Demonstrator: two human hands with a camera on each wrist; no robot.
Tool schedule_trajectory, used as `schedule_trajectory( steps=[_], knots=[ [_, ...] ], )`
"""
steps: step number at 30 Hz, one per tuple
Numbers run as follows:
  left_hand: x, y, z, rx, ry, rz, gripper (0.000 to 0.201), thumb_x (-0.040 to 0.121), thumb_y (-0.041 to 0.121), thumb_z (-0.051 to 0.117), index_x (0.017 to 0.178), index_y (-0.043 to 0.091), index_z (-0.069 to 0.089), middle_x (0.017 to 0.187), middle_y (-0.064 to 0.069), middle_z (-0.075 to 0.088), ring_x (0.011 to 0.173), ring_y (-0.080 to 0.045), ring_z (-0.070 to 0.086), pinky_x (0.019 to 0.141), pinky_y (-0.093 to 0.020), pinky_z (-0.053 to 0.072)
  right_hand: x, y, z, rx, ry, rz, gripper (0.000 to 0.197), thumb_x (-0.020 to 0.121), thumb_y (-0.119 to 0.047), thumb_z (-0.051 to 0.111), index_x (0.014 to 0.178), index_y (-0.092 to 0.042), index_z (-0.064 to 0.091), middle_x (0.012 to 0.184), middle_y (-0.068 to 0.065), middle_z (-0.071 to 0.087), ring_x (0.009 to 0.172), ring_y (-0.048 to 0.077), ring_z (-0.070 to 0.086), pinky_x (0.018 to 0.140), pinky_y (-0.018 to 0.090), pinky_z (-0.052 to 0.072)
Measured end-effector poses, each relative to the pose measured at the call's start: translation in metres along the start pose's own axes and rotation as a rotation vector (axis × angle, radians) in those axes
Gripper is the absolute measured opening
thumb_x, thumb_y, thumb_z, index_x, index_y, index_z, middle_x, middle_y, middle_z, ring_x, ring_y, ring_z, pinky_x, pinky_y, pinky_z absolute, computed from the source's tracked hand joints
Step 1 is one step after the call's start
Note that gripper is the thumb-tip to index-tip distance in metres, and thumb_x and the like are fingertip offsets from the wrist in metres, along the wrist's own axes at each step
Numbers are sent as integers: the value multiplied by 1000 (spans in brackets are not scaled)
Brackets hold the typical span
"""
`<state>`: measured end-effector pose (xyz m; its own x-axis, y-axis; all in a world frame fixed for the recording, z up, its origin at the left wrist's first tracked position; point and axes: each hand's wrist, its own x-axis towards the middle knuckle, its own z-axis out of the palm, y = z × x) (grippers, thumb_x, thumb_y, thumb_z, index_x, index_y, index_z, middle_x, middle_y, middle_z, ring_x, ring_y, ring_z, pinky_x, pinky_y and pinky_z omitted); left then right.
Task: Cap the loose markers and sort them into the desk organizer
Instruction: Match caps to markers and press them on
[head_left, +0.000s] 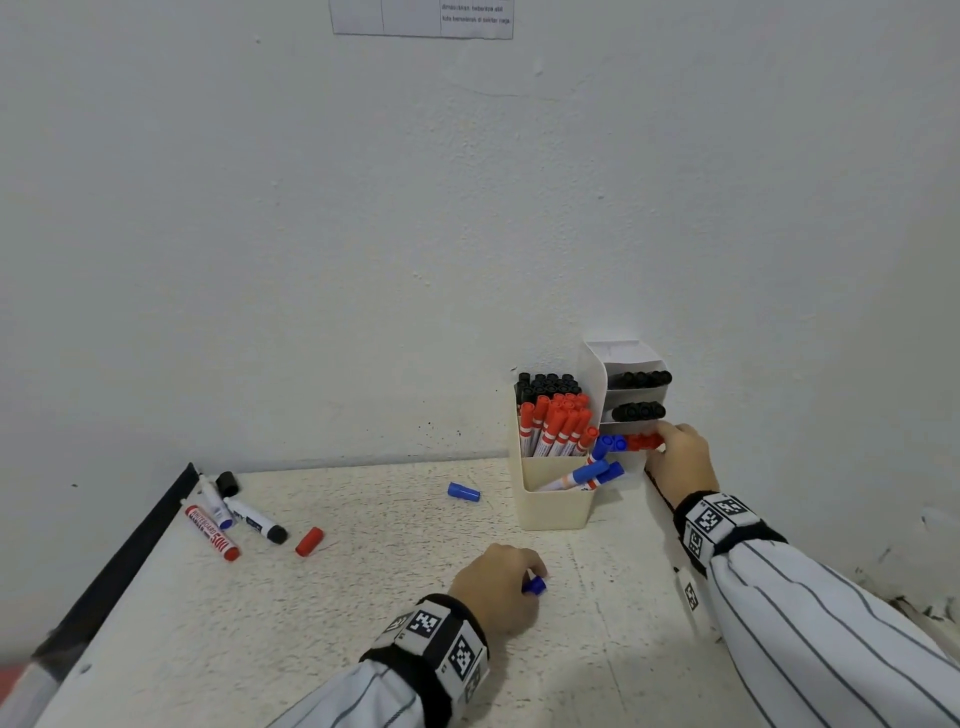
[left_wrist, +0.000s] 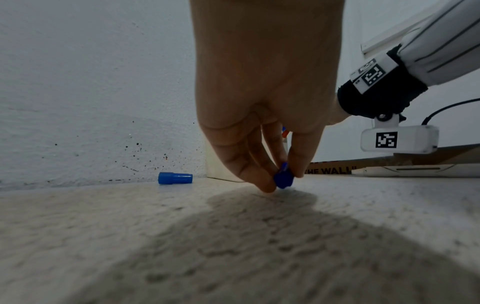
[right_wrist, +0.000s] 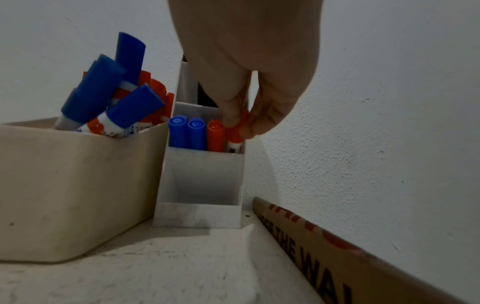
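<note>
Head view: right hand (head_left: 680, 460) right of centre, fingers pinching a red marker (head_left: 647, 442) at the third tier of the white stepped desk organizer (head_left: 592, 374), beside two blue-capped markers (head_left: 610, 443) already slotted there. Two upper tiers filled with black markers (head_left: 640, 379). Cream bin (head_left: 556, 506) just left of it packed with black, red and blue markers. Left hand (head_left: 493, 584) low centre, fingers curled round a small blue cap (head_left: 535, 585) close to the speckled table (head_left: 363, 597). Left to do, at middle left: a red whiteboard marker (head_left: 212, 532), a blue-tipped marker (head_left: 215, 501) and a black-tipped marker (head_left: 255, 520), all apparently uncapped, with a black cap (head_left: 227, 483), a red cap (head_left: 309, 541) and a second blue cap (head_left: 463, 491) lying loose.

Left wrist view: thumb and fingertips (left_wrist: 267, 185) pinching the blue cap (left_wrist: 283, 178) just at the tabletop; the other blue cap (left_wrist: 175, 178) lying on its side at centre left near the wall.

Right wrist view: fingers (right_wrist: 233, 115) gripping the red marker (right_wrist: 235, 135) by its cap, barrel partly down in the compartment at the rightmost spot, next to another red marker (right_wrist: 215, 134) and the two blue ones (right_wrist: 185, 131). Lowest tier seemingly bare.

Judgement: well along, most markers stowed; three markers and their caps apparently remaining.
</note>
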<state>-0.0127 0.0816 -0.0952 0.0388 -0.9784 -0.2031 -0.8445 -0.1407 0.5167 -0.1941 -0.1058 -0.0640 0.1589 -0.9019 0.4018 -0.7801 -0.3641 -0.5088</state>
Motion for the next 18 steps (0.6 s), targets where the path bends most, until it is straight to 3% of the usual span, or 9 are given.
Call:
schedule_trajectory(
  steps=[2,7,9,12,16,18],
  knots=[
    [0,-1,0,-13,15,-9,33,86,16,53,119,22,57,117,-4,59,101,-19,58,83,-26,48,-1,-3,-2,45,61,17,22,87,-3,56,107,3,61,97,24,56,89,36,54,75,34,41],
    [0,-3,-1,-23,5,-17,34,86,15,54,119,21,57,118,-5,58,102,-19,57,86,-27,49,-4,-7,-4,93,207,-14,19,87,-8,58,102,2,58,89,21,55,76,22,46,68,28,34],
    [-1,-3,-1,-20,1,-10,34,86,14,53,120,21,57,118,-5,59,103,-18,57,88,-27,49,-3,-3,-2,101,175,-18,17,87,-10,60,100,0,59,82,19,56,74,25,48,66,27,32],
    [-2,-4,0,-29,14,-11,34,86,14,52,119,21,58,117,-5,59,103,-19,57,88,-27,50,-4,0,0,107,126,-1,17,88,-11,59,98,2,64,85,23,62,81,35,56,69,26,33],
    [-3,-5,1,-45,14,-22,34,86,13,53,119,21,58,116,-5,59,102,-18,58,89,-29,51,-6,-1,0,85,67,11,26,90,-6,54,113,4,62,101,27,65,94,39,59,83,33,42],
    [-5,-4,0,-50,19,-26,34,85,14,54,118,21,58,116,-5,59,101,-19,58,89,-29,51,-8,-1,-3,109,75,28,26,89,-3,53,113,3,61,98,26,65,90,37,59,79,32,41]
  ],
)
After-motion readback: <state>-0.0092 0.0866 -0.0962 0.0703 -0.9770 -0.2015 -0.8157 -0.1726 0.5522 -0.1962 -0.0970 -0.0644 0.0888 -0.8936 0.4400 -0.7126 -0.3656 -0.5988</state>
